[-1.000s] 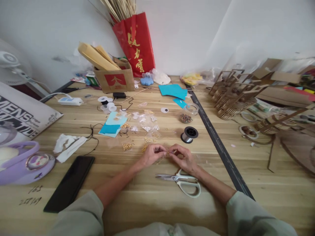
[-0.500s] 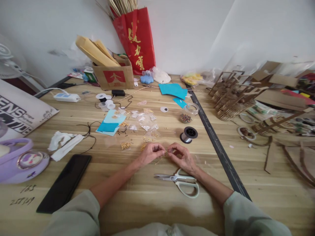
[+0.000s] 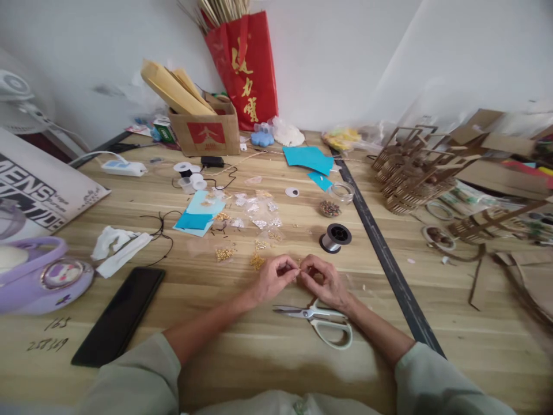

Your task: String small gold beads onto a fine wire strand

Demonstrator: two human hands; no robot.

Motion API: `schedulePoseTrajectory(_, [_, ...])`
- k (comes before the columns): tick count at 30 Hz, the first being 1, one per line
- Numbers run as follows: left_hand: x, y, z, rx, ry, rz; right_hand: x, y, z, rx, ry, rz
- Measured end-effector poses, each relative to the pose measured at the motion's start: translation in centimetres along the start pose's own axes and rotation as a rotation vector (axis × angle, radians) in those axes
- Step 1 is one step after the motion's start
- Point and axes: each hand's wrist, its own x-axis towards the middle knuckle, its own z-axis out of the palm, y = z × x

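Head view: above the wooden table, the left hand and the right hand meet at the fingertips, thumb and forefinger of each pinched on a small gold-coloured piece between them, too fine to make out clearly. A heap of gold-coloured bits lies just beyond the left hand. Scissors lie close to the right hand, on the person's side, and a spool of silvery line stands beyond it. A black phone lies well apart, to the left.
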Motion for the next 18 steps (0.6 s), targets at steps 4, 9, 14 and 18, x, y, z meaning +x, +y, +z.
schedulePoseTrajectory(4, [-0.3, -0.4, 0.4, -0.016, 0.028, -0.011, -0.3, -0.1, 0.3, -0.001, 0.047, -0.046])
schedulePoseTrajectory(9, [-0.4, -0.9, 0.7, -0.036, 0.076, -0.005, -0.3, -0.2, 0.4, -0.081, 0.059, -0.09])
schedulePoseTrajectory(14, [-0.4, -0.4, 1.0, -0.132, 0.118, -0.066, 0.1, -0.8, -0.4, -0.196, -0.052, -0.158])
schedulePoseTrajectory(18, [-1.0, 0.2, 1.6, -0.227, 0.076, -0.155, -0.1, -1.9, -1.4, -0.226, -0.134, -0.182])
